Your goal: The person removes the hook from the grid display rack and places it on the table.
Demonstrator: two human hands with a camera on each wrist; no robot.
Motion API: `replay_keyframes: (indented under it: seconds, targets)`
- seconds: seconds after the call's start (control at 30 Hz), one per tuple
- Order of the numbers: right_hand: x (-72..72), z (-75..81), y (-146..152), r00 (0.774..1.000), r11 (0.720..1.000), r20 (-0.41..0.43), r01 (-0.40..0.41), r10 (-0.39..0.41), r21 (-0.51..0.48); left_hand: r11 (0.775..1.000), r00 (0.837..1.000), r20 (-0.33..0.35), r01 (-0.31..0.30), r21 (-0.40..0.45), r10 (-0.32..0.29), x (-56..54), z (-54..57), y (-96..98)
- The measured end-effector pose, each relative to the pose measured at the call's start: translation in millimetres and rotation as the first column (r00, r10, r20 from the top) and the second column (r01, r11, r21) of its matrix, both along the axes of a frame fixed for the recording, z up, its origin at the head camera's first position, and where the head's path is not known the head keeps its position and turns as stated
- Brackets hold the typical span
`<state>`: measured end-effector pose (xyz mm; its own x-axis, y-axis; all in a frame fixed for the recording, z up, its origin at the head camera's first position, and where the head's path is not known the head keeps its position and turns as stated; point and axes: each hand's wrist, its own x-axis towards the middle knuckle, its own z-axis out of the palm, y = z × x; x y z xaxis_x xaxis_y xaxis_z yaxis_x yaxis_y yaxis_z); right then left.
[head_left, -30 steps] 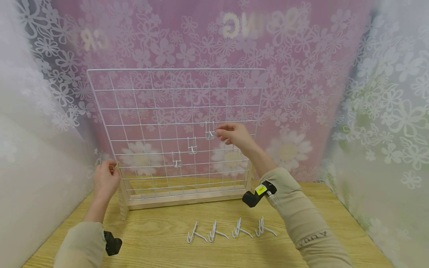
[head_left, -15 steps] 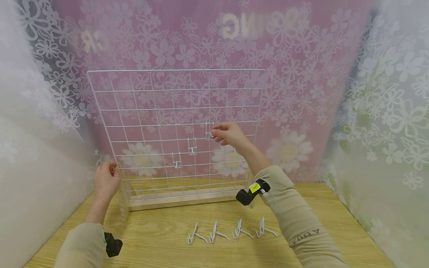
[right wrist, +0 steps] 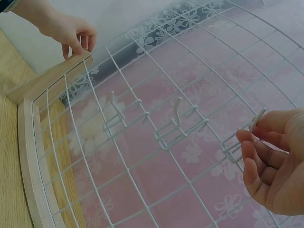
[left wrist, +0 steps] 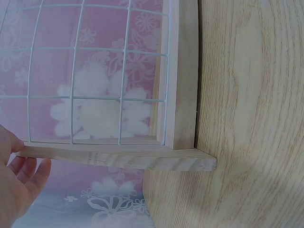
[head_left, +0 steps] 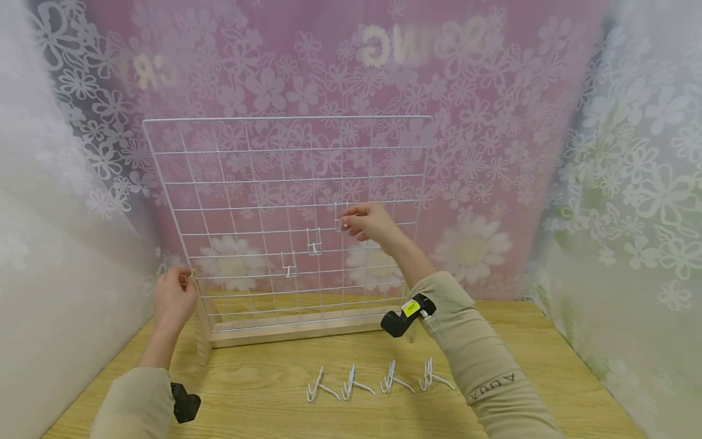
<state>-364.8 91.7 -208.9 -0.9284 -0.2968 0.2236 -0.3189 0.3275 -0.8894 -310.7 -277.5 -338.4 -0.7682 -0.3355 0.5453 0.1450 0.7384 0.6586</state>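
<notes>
A white wire grid panel (head_left: 287, 117) stands upright in a wooden stand (head_left: 296, 336). My left hand (head_left: 174, 300) pinches the top of the stand's left wooden post (left wrist: 118, 156) between thumb and fingers. On the right of the grid, my right hand (head_left: 375, 227) holds the prong of a white metal hook (right wrist: 257, 118) between thumb and index finger. This hook's frame lies against the wires, partly covered by the fingers. Two more hooks hang on the grid, stepping down to the left: a middle hook (head_left: 314, 246) and a lower hook (head_left: 289, 268).
Several loose white hooks (head_left: 353, 385) lie in a row on the wood-grain table (head_left: 258, 390), in front of the stand. Behind the grid hangs a pink floral curtain (head_left: 466, 152), with pale patterned sheets at both sides.
My right hand has moved slightly left onto the rightmost hook and now holds its prong. My left hand stays at the post.
</notes>
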Motion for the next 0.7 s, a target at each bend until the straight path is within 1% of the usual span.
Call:
replay_keyframes:
  seconds: [0.2, 0.47, 0.7]
  targets:
    - [-0.7, -1.8, -2.9, 1.000, 0.999, 0.018, -0.003, 0.004, -0.042, 1.000, 1.000, -0.012, -0.007, -0.003, 0.007, -0.5, -1.0, 0.2]
    - [2.1, -2.4, -2.4, 0.998, 0.996, 0.058, 0.013, -0.008, -0.088, 1.000, 1.000, -0.019, -0.009, -0.011, 0.009, -0.2, -2.6, 0.8]
    - [5.3, 3.4, 2.2, 0.999, 0.993, 0.043, 0.006, -0.001, -0.119, 1.000, 0.999, -0.046, -0.004, -0.015, 0.003, -1.3, -2.3, -0.3]
